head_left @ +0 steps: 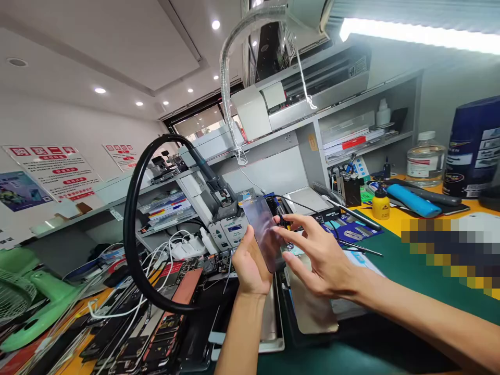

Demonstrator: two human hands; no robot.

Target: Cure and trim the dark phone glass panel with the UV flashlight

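Note:
A dark glassy phone screen (262,234) stands tilted up in my left hand (250,263), thumb along its left edge and the other fingers hidden behind it. My right hand (318,255) reaches over from the right, its fingers spread and bent. Its fingertips are at the right edge of the screen; whether they press on it I cannot tell. Below my right hand a gold phone back (312,310) lies on the green mat (394,323). Another pale phone panel (269,317) lies partly behind my left wrist.
A black hose (130,224) loops up at the left over opened phones (167,323) and white cables (154,260). A yellow bottle (380,204), a blue-handled tool (417,200) and a clear bottle (425,159) stand or lie at right. A green fan (39,302) is far left.

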